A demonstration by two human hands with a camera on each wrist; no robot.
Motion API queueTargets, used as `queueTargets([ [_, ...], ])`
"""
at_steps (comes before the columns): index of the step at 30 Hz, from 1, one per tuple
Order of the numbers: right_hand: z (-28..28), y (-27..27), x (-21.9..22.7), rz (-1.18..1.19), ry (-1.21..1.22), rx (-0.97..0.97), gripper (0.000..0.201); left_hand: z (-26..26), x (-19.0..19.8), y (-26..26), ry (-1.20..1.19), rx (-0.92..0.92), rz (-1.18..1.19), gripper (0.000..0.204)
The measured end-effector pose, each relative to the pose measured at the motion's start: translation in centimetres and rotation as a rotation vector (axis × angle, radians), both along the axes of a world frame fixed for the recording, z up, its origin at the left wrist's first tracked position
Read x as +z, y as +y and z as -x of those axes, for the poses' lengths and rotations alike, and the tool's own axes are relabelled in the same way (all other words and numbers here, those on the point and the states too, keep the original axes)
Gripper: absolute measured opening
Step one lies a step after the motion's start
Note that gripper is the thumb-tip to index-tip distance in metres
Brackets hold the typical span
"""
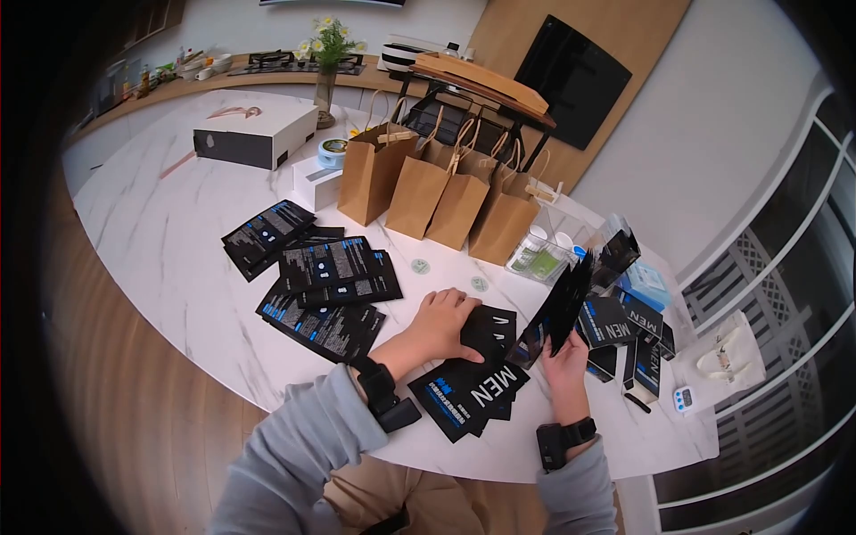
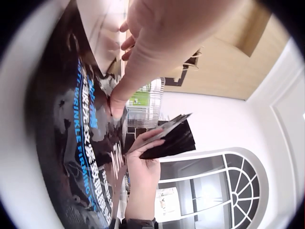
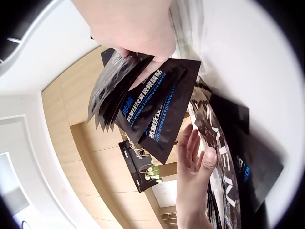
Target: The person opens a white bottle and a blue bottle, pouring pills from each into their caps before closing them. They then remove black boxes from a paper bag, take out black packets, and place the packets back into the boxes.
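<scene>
My left hand (image 1: 439,328) rests on a loose pile of black eye-patch sachets (image 1: 459,397) printed "MEN". In the left wrist view its thumb (image 2: 116,102) touches the top sachet, the other fingers reaching past the far side. Just to the right, my right hand (image 1: 565,364) grips a fanned stack of black sachets (image 1: 560,308), held up on edge. The right wrist view shows that stack's blue and white lettering (image 3: 155,98), with the fingers partly hidden. Another spread of sachets (image 1: 330,267), back sides up, lies left of my left hand.
Several brown paper bags (image 1: 419,196) stand at the back, beside a clear plastic organiser (image 1: 546,254). Small black "MEN" boxes (image 1: 611,323) lie at the right, near a white timer (image 1: 684,399) and cloth pouch (image 1: 727,361). A large box (image 1: 254,134) and flower vase (image 1: 326,94) are farther back.
</scene>
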State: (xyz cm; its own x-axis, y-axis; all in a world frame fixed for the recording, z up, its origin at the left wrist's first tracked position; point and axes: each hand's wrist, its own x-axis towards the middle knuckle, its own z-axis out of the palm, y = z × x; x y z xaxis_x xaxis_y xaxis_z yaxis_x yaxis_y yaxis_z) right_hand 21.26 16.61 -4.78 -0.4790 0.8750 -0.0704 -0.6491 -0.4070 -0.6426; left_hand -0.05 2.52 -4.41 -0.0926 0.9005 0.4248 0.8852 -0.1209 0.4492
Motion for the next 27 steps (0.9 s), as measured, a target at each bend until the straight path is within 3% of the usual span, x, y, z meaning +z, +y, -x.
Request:
queueTargets([
  [4, -0.1, 0.3, -0.3, -0.02, 0.006, 0.003, 0.015, 0.6, -1.9, 1.2, 0.044, 0.008, -0.058, 0.099],
  [6, -0.2, 0.3, -0.3, -0.016, -0.018, 0.009, 0.012, 0.8, -1.5, 1.4, -0.006, -0.065, 0.055, 0.103],
  [9, 0.2, -0.4, 0.5, 0.009, -0.069, -0.028, 0.011, 0.8, 0.0, 1.0, -0.023, -0.108, 0.155, 0.103],
  [12, 0.2, -0.4, 0.4, 0.082, -0.055, -0.052, 0.022, 1.1, -0.6, 1.4, -0.048, -0.131, 0.108, 0.103],
  [22, 0.3, -0.3, 0.2, 0.085, -0.037, -0.065, 0.024, 0.8, 0.5, 1.4, -0.014, -0.099, 0.138, 0.102],
  [25, 0.3, -0.3, 0.3, 0.113, -0.068, -0.093, 0.024, 0.2, 1.0, 1.1, -0.049, -0.07, 0.146, 0.106],
  [27, 0.1, -0.1, 0.0, 0.075, -0.023, -0.052, 0.023, -0.2, 1.0, 0.8, -0.288, -0.096, 0.129, 0.113],
])
